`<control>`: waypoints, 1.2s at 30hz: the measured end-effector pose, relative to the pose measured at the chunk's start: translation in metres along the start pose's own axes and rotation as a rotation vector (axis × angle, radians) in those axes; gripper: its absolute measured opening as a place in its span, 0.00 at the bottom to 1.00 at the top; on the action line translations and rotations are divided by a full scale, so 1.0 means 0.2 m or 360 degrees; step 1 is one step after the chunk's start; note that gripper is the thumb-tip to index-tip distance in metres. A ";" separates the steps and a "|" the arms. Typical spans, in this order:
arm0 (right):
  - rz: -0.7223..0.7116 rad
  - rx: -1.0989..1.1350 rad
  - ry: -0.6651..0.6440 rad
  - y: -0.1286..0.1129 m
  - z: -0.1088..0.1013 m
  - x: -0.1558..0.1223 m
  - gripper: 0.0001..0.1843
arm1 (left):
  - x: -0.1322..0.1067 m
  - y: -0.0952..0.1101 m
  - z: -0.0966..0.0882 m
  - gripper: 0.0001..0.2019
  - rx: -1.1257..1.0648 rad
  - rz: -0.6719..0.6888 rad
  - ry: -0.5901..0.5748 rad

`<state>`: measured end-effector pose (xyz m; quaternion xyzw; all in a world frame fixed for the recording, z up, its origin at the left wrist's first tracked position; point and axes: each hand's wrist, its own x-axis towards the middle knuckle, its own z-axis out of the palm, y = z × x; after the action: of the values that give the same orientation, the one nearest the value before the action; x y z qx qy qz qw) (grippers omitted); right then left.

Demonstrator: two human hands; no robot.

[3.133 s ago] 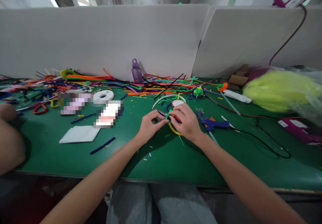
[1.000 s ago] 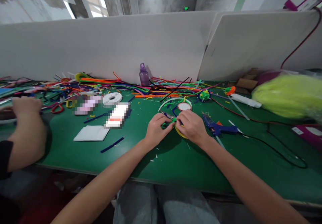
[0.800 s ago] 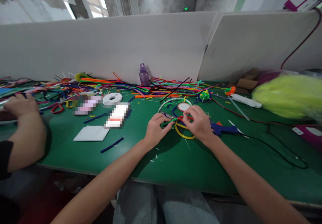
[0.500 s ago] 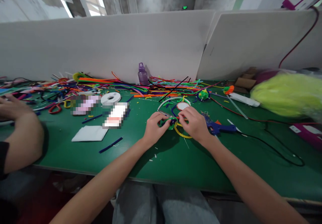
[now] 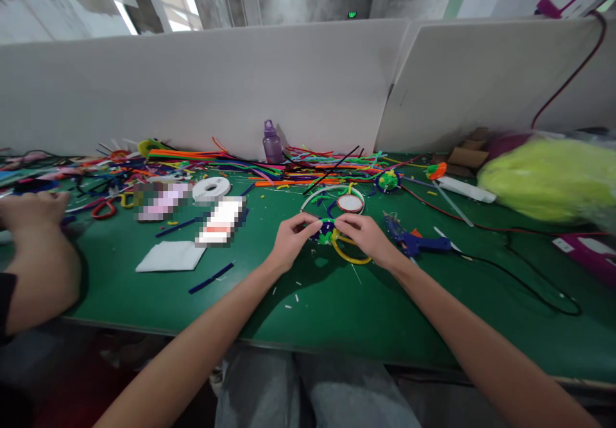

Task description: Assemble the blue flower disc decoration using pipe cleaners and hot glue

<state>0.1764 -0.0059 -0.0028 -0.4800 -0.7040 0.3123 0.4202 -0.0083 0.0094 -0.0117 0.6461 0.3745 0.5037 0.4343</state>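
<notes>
My left hand (image 5: 292,239) and my right hand (image 5: 366,237) meet over the green table (image 5: 337,306), both pinched on a small twisted piece of green and dark blue pipe cleaner (image 5: 326,230). A yellow pipe-cleaner loop (image 5: 350,258) hangs from it under my right hand. Just behind lie a white hoop (image 5: 315,196) and a round red-rimmed white disc (image 5: 350,203).
A blue glue gun (image 5: 414,242) with a black cord (image 5: 524,280) lies right of my hands. Several pipe cleaners (image 5: 250,165) and a purple bottle (image 5: 271,142) line the partition. A tape roll (image 5: 211,188), white pad (image 5: 171,256) and another person's arm (image 5: 33,248) are left.
My hands have drawn together and lifted the green and blue piece slightly off the table. The other person's hand at the left has shifted a little.
</notes>
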 end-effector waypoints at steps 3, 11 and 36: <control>0.0074 0.0146 -0.0058 0.00 0.00 0.00 0.16 | 0.00 0.00 0.00 0.13 -0.0139 -0.0068 -0.0008; 0.0184 0.0304 -0.0073 -0.01 0.00 -0.01 0.16 | 0.00 -0.01 0.01 0.14 -0.0283 -0.0184 -0.0018; 0.0127 0.0315 0.0416 0.03 -0.04 0.01 0.13 | 0.00 0.02 -0.01 0.08 -0.0156 -0.0108 0.0026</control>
<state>0.1862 -0.0012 -0.0040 -0.5003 -0.5895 0.3315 0.5406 -0.0098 0.0092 -0.0082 0.6069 0.3746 0.5115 0.4793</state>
